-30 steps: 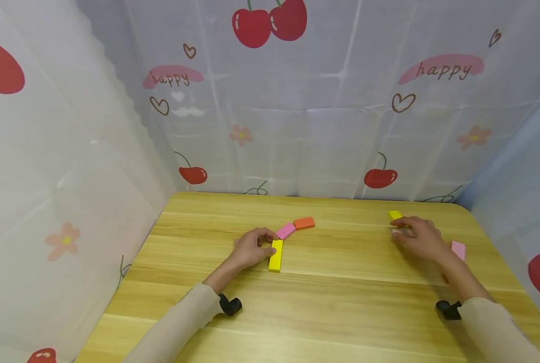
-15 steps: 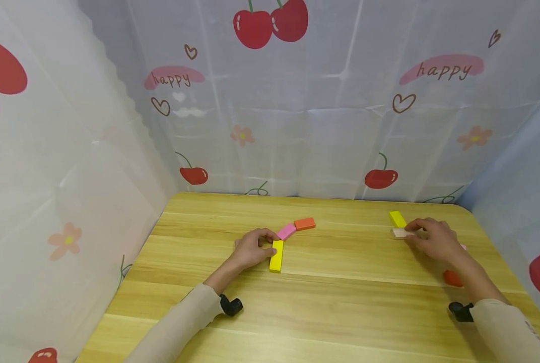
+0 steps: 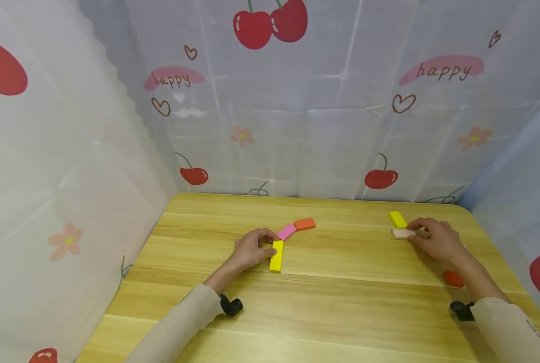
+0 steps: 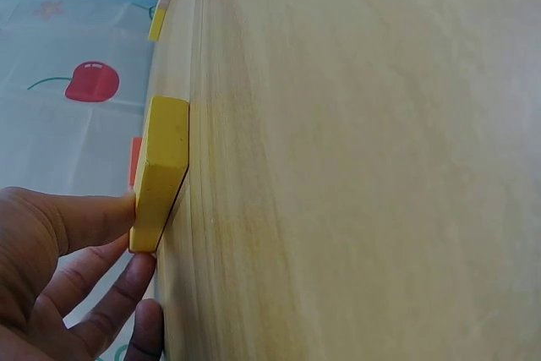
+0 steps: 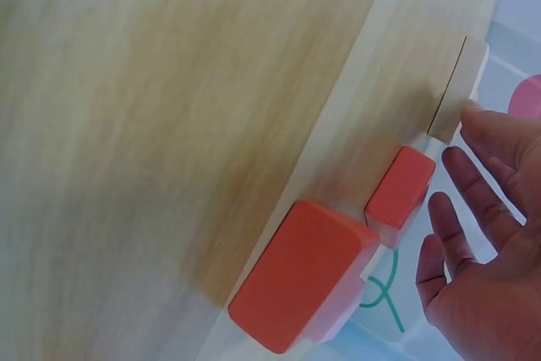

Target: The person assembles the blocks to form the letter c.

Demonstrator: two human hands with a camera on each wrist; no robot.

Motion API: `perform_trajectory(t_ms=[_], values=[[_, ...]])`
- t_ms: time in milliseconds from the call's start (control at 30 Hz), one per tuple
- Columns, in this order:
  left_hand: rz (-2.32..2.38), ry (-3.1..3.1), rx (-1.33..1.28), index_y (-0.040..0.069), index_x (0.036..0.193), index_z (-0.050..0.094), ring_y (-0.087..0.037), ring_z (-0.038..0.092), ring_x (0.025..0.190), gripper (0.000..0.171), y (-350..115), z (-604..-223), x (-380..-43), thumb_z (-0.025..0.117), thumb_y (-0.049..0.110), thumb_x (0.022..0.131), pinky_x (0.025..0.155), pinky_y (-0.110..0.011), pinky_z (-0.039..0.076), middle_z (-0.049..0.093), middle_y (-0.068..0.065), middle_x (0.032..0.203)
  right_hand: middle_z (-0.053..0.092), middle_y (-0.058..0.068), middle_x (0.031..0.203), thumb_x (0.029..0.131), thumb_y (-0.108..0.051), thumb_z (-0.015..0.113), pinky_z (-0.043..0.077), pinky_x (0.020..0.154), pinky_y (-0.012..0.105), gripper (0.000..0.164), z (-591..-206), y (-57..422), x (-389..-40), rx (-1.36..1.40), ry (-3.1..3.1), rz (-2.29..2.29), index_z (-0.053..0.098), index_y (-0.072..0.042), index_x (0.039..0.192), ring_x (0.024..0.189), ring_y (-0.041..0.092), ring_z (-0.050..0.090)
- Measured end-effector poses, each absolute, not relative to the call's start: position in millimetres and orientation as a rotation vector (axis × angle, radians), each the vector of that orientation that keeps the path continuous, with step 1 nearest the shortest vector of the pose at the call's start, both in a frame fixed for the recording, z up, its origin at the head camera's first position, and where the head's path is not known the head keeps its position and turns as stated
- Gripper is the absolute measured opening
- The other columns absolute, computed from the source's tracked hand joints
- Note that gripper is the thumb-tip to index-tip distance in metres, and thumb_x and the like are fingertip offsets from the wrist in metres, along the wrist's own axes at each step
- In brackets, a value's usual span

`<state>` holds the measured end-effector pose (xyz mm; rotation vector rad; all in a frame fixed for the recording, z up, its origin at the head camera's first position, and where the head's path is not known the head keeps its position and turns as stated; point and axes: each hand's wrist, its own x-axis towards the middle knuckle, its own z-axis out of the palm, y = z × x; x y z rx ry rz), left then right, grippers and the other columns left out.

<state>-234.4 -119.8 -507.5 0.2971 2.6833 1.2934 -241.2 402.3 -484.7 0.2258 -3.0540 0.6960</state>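
Observation:
My left hand (image 3: 253,248) pinches a yellow block (image 3: 276,257) lying on the table, thumb on its side and index finger by its far end. That end meets a pink block (image 3: 287,232), which adjoins an orange block (image 3: 305,224); together they form a bent line. On the right, the thumb and index finger of my right hand (image 3: 436,241) hold the right end of a plain wooden block (image 3: 402,233). Just behind it lies another yellow block (image 3: 397,219). The right wrist view shows the thumb against the wooden block (image 5: 459,90), other fingers spread.
Near my right wrist lies a red block (image 3: 454,279). Two red blocks appear in the right wrist view, a near one (image 5: 300,276) and a farther one (image 5: 401,186), with pink beside them. A pale block (image 3: 237,243) is mostly hidden behind my left hand. Printed curtains surround the wooden table (image 3: 333,312).
My right hand has shifted right from over the wooden block to its right end, uncovering the block and the yellow one behind, then nearly stopped. My left hand stays put.

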Motion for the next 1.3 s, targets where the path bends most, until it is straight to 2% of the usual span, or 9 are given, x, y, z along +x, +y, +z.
perform_trajectory(t_ms=[267,533,833,1300], values=[[1.275,2.693,0.297,0.028,0.116,0.078,-0.021,0.059,0.102,0.022,-119,-507,-235,0.082,0.02,0.095,0.094,-0.05,0.024,0.075,0.004,0.115,0.069,0.034,0.131,0.102,-0.016,0.072,0.033,0.085,0.063,0.028,-485,400,-241,0.225,-3.049,0.71,0.071,-0.001,0.125,0.108,0.05,0.054],[1.275,2.692,0.289,0.028,0.115,0.078,-0.023,0.059,0.101,0.022,-119,-506,-234,0.082,0.02,0.095,0.093,-0.049,0.023,0.075,0.004,0.115,0.068,0.035,0.13,0.102,-0.016,0.072,0.037,0.095,0.071,0.026,-485,397,-242,0.226,-3.072,0.746,0.07,-0.001,0.123,0.115,0.055,0.059],[1.273,2.693,0.284,0.028,0.115,0.078,-0.022,0.059,0.102,0.022,-120,-506,-234,0.083,0.021,0.095,0.093,-0.049,0.024,0.075,0.004,0.115,0.073,0.029,0.123,0.1,-0.017,0.075,0.05,0.096,0.068,0.024,-487,391,-245,0.281,-3.035,0.779,0.071,-0.002,0.118,0.113,0.052,0.066],[1.274,2.691,0.297,0.028,0.115,0.078,-0.021,0.059,0.102,0.022,-120,-508,-235,0.083,0.021,0.095,0.093,-0.05,0.024,0.075,0.004,0.115,0.072,0.029,0.122,0.1,-0.019,0.076,0.049,0.099,0.068,0.026,-485,380,-245,0.272,-3.063,0.803,0.071,-0.001,0.118,0.115,0.05,0.064]])
